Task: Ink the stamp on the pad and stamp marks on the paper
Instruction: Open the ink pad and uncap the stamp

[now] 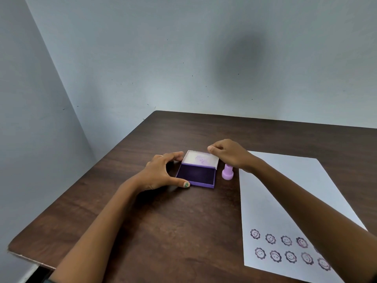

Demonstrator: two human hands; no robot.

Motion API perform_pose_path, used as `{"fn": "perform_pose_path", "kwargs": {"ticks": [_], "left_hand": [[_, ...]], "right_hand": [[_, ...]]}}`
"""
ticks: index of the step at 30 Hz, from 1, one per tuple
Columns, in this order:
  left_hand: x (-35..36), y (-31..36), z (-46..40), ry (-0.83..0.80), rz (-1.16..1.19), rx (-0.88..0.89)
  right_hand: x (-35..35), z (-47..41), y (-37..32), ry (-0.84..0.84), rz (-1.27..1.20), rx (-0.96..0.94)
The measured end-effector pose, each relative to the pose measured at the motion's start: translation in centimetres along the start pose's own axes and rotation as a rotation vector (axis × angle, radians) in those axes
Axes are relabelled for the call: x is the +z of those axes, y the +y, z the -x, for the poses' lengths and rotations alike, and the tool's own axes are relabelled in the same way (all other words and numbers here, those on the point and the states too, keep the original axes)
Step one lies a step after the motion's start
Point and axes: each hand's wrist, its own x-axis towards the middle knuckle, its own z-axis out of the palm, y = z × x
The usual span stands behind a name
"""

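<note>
The lilac stamp (227, 172) stands on its face on the dark wooden table (163, 221), between the open purple ink pad (195, 175) and the white paper (285, 190). The left hand (163, 172), spread wide, braces the pad's left side. The right hand (226, 153) seems to pinch the raised lid (201, 158) at its far edge. Flower-face marks (285, 249) fill two rows at the paper's near end.

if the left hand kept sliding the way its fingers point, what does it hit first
The ink pad. The left hand points right, fingers already at the pad's left edge, apparently touching. Beyond the pad stands the stamp.
</note>
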Motion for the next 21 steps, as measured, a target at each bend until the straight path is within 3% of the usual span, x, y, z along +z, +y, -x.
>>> {"fn": "perform_pose_path", "kwargs": {"ticks": [21], "left_hand": [[-0.1, 0.0, 0.1, -0.01, 0.023, 0.004]], "right_hand": [[-2.0, 1.6, -0.4, 0.007, -0.043, -0.027]]}}
